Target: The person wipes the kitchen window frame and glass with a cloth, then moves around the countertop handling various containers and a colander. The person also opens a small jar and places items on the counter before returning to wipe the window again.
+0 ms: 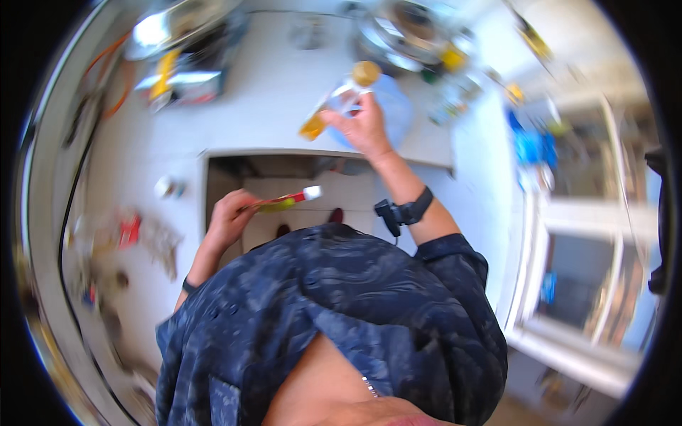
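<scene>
In my left hand [232, 213] is a slim red and yellow-green packet or tube [279, 204] with a white end [313, 192]. It points to the right, over an opening in the worktop's front. Farther up, my right hand [365, 128] has its fingers around a clear container [341, 97], which looks like a small bottle. A yellow-brown round cap [366, 73] shows at its upper end and amber colour [313, 127] at its lower left. Behind that hand lies a round translucent blue thing [398, 109], perhaps a bowl or lid. Motion blur hides finer detail.
Metal pots [402, 32] stand at the back of the white worktop [256, 106]. A boxy appliance with a yellow strip [165, 74] is at the upper left. A small white jar [166, 187] and plastic bags [154, 242] lie left. A window [581, 266] is on the right.
</scene>
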Demonstrator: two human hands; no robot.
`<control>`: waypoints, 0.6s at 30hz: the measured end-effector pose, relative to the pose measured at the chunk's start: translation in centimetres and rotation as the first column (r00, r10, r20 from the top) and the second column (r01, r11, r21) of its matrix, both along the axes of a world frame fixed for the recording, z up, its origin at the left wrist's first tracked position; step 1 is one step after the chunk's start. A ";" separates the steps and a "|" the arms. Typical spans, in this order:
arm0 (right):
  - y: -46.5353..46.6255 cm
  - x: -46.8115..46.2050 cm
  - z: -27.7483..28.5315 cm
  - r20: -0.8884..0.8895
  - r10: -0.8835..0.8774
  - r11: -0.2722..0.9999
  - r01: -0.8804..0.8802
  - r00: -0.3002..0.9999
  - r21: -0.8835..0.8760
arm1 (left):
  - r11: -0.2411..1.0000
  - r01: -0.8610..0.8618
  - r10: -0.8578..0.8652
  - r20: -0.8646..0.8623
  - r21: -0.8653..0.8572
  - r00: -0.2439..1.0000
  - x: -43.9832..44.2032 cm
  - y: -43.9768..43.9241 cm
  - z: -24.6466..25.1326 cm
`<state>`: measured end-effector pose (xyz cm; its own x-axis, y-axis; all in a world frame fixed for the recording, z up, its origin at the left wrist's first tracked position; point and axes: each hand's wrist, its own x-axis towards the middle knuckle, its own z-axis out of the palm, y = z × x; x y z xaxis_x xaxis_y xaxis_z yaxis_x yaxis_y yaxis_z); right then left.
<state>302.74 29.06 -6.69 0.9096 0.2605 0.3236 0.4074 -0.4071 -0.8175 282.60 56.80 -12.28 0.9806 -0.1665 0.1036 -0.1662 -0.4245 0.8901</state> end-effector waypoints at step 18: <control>-30.2 -18.7 17.7 0.115 -0.937 0.332 0.943 0.330 0.003 | 0.833 0.526 -0.540 -0.049 -0.170 0.840 9.3 -9.5 0.8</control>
